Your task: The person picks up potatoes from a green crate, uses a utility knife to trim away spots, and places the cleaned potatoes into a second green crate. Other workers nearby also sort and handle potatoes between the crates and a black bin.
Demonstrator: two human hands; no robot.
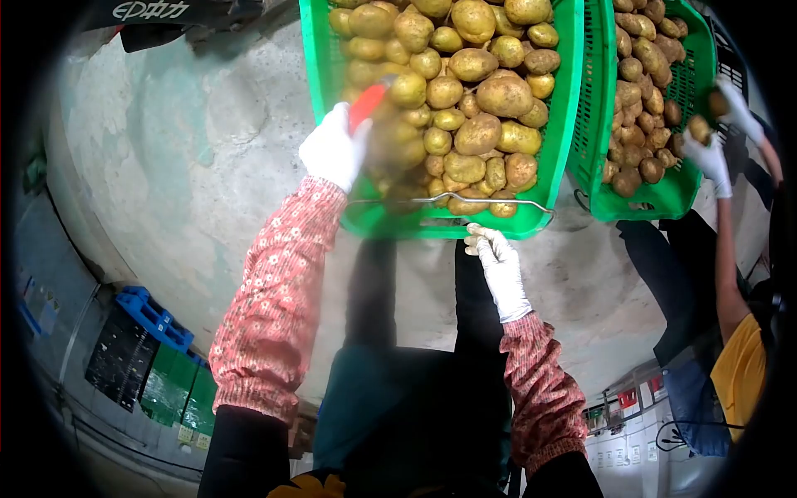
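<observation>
The left hand [334, 151], in a white knitted glove, is clenched round a red-handled tool [366, 104], perhaps a peeler or small knife; blur hides its working end. Just past those fingers sits a smeared, yellowish potato [395, 148], and whether the tool touches it cannot be told. The hand hangs over the near left corner of a green plastic crate [568, 91] with slotted walls, heaped to the rim with rounded, dusty-skinned potatoes [480, 93].

A thin metal bail handle [452, 199] lies along the crate's near edge. Just below that edge the right hand [498, 259], also gloved in white, has its fingers curled loosely, holding nothing, its fingertips close under the rim. Both forearms wear floral red oversleeves [274, 299].

Beyond the right fingers, a second green crate [687, 75] stands just beside the first, filled with smaller, browner potatoes. Another person's gloved hands [707, 153] hold potatoes at its far side.

To the left of the left hand, bare, mottled concrete floor [174, 158] lies open; blue and green crates [154, 349] sit well apart at its edge.
</observation>
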